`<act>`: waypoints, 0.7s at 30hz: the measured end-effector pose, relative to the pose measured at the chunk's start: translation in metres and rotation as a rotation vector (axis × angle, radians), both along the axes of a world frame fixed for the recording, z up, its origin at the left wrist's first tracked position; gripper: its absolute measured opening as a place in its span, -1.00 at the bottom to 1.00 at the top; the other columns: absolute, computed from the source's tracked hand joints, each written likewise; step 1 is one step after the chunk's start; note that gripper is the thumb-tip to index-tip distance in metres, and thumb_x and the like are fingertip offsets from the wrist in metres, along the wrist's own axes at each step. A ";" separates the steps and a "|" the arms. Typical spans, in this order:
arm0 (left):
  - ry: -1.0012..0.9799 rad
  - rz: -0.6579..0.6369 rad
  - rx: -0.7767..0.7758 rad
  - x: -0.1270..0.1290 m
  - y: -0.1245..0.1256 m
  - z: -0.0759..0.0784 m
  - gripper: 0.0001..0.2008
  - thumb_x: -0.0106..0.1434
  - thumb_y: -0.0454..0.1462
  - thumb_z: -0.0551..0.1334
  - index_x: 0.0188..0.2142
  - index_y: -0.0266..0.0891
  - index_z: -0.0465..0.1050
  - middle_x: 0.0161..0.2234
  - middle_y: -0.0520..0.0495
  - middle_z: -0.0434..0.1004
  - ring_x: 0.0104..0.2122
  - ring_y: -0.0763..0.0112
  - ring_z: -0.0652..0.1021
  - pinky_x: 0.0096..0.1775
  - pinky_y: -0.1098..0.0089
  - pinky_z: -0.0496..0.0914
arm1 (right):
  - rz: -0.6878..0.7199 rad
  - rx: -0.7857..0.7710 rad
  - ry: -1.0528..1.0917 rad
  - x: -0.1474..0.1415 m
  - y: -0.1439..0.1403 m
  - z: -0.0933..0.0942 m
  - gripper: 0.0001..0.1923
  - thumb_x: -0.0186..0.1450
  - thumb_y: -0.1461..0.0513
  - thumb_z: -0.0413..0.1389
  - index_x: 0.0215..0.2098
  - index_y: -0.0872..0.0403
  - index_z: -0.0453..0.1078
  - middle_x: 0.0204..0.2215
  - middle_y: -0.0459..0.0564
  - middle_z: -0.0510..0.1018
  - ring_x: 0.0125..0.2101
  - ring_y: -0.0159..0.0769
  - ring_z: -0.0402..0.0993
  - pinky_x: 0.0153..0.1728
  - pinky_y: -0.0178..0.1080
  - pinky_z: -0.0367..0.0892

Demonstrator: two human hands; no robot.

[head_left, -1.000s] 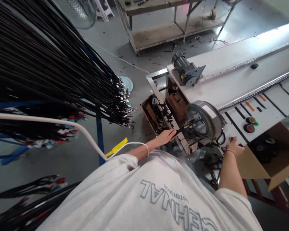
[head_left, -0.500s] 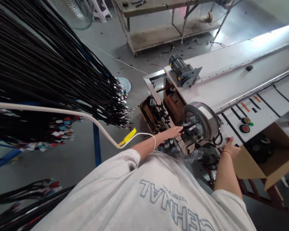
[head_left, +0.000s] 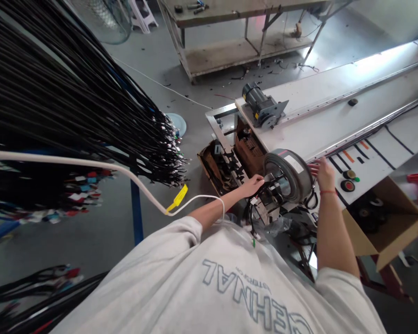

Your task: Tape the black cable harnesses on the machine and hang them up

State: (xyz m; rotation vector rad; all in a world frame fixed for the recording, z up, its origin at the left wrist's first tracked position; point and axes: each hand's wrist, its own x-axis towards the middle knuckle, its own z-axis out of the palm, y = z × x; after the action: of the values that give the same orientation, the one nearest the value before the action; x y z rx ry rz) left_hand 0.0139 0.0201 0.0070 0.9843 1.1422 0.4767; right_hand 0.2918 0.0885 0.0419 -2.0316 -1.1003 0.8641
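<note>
My left hand (head_left: 253, 185) is closed around a black wire harness (head_left: 251, 214). Its thin leads and small connectors hang below the hand, down to my shirt. Just right of that hand stands a taping machine with a large grey ring-shaped roll (head_left: 296, 176), which has a white label on its rim. My right hand (head_left: 323, 174) is at the far side of the roll, fingers stretched towards its edge. Whether those fingertips touch the roll I cannot tell; nothing shows in them.
A long white bench (head_left: 306, 125) carries a motor (head_left: 259, 102), tape rolls (head_left: 348, 185) and black and orange strips. An open cardboard box (head_left: 400, 227) is at right. Many black cables (head_left: 90, 102) hang at left. A white cord (head_left: 125, 174) with a yellow tag crosses by my left arm.
My right hand has moved from the bench's near edge up beside the roll. The blurred parts inside the roll now look sharp. My left hand has shifted slightly left, and hanging connectors have appeared below it.
</note>
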 end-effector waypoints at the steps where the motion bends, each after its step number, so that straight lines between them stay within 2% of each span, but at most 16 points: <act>1: 0.106 -0.012 0.166 0.001 0.000 0.004 -0.68 0.33 -0.14 0.14 0.03 -0.17 0.28 -0.35 0.01 0.48 -0.35 0.39 0.51 -0.26 0.45 0.33 | 0.144 0.013 0.067 -0.016 0.016 0.013 -0.36 0.36 -0.17 -0.20 -0.09 0.18 0.40 -0.30 0.10 0.54 -0.20 -0.13 0.48 -0.12 -0.11 0.37; 3: 0.277 -0.056 0.393 0.008 -0.002 0.010 -0.51 0.27 -0.12 0.22 0.15 -0.14 0.20 -0.21 -0.09 0.51 -0.15 0.23 0.53 -0.15 0.40 0.32 | 0.351 0.033 0.090 -0.043 0.036 0.033 -0.33 0.31 -0.21 -0.10 -0.13 0.20 0.43 -0.38 0.04 0.55 -0.25 -0.13 0.47 -0.11 -0.11 0.35; 5: 0.431 -0.065 0.493 0.021 -0.003 0.012 -0.42 0.22 -0.12 0.28 0.19 -0.17 0.17 -0.15 -0.21 0.50 -0.04 0.06 0.50 -0.10 0.35 0.31 | 0.422 0.049 0.074 -0.055 0.034 0.042 -0.35 0.31 -0.19 -0.10 -0.13 0.20 0.44 -0.36 0.03 0.56 -0.23 -0.13 0.47 -0.09 -0.13 0.34; 7: 0.581 -0.081 0.533 0.033 -0.001 0.014 -0.40 0.18 -0.13 0.33 0.15 -0.27 0.22 -0.22 -0.29 0.51 -0.04 -0.05 0.51 -0.10 0.32 0.31 | 0.305 0.047 -0.012 -0.051 0.012 0.038 -0.40 0.38 -0.11 -0.21 -0.10 0.16 0.43 -0.29 0.05 0.57 -0.20 -0.17 0.48 -0.10 -0.17 0.34; 9: 0.715 -0.134 0.574 0.040 0.005 0.017 -0.40 0.15 -0.08 0.34 0.08 -0.37 0.29 -0.32 -0.31 0.52 -0.11 -0.09 0.55 -0.12 0.31 0.31 | 0.081 -0.027 -0.215 -0.037 -0.022 0.023 -0.52 0.40 0.01 -0.20 -0.09 0.15 0.40 -0.20 0.12 0.55 -0.13 -0.17 0.48 -0.06 -0.17 0.33; 11: 0.799 -0.188 0.620 0.036 0.017 0.026 -0.37 0.15 -0.03 0.33 0.07 -0.41 0.30 -0.37 -0.30 0.52 -0.17 -0.07 0.57 -0.15 0.32 0.31 | -0.093 -0.156 -0.403 -0.020 -0.055 0.002 -0.66 0.30 0.10 0.03 -0.13 0.21 0.38 -0.13 0.29 0.50 -0.03 -0.03 0.43 -0.01 -0.08 0.29; 13: 0.841 -0.214 0.677 0.024 0.032 0.039 -0.37 0.16 0.01 0.30 0.08 -0.38 0.30 -0.36 -0.30 0.53 -0.21 -0.04 0.58 -0.16 0.30 0.32 | -0.157 -0.270 -0.441 -0.007 -0.082 -0.016 -0.64 0.10 0.21 0.23 -0.19 0.25 0.37 -0.13 0.41 0.47 0.01 0.15 0.38 0.01 0.04 0.27; 15: 0.848 -0.252 0.714 0.008 0.049 0.051 -0.45 0.16 0.02 0.30 0.00 -0.31 0.39 -0.33 -0.28 0.54 -0.22 -0.01 0.58 -0.17 0.29 0.33 | -0.162 -0.324 -0.332 0.003 -0.104 -0.026 -0.65 -0.02 0.25 0.28 -0.27 0.20 0.37 -0.20 0.37 0.50 -0.02 0.21 0.39 0.00 0.09 0.28; 18: 0.777 -0.320 0.718 -0.012 0.070 0.056 -0.65 0.15 -0.02 0.32 -0.23 -0.25 0.50 -0.34 -0.20 0.56 -0.23 0.10 0.57 -0.19 0.37 0.34 | -0.104 -0.266 -0.097 0.007 -0.137 -0.021 -0.70 0.01 0.14 0.27 -0.35 0.10 0.35 -0.28 0.20 0.53 -0.08 0.10 0.43 -0.02 0.03 0.32; 19: 0.733 -0.337 0.707 -0.017 0.074 0.053 -0.70 0.17 -0.05 0.31 -0.26 -0.24 0.51 -0.35 -0.16 0.57 -0.24 0.15 0.57 -0.20 0.40 0.34 | -0.050 -0.195 0.002 0.004 -0.149 -0.015 -0.68 0.02 0.08 0.26 -0.35 0.08 0.35 -0.28 0.16 0.54 -0.11 0.05 0.45 -0.04 -0.01 0.34; 21: 0.652 -0.361 0.704 -0.022 0.077 0.044 -0.75 0.23 -0.10 0.26 -0.24 -0.23 0.52 -0.34 -0.13 0.58 -0.25 0.22 0.57 -0.22 0.44 0.34 | 0.158 -0.067 0.264 -0.015 -0.171 -0.002 -0.59 0.06 -0.05 0.24 -0.30 0.05 0.37 -0.23 0.11 0.55 -0.16 -0.04 0.49 -0.09 -0.08 0.38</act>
State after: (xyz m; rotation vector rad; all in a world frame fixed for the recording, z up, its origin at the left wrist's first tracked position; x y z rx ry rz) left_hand -0.0084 0.0971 0.0514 2.0246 1.3484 0.2606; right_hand 0.2766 -0.0827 0.0400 -1.8360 -1.1047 1.2259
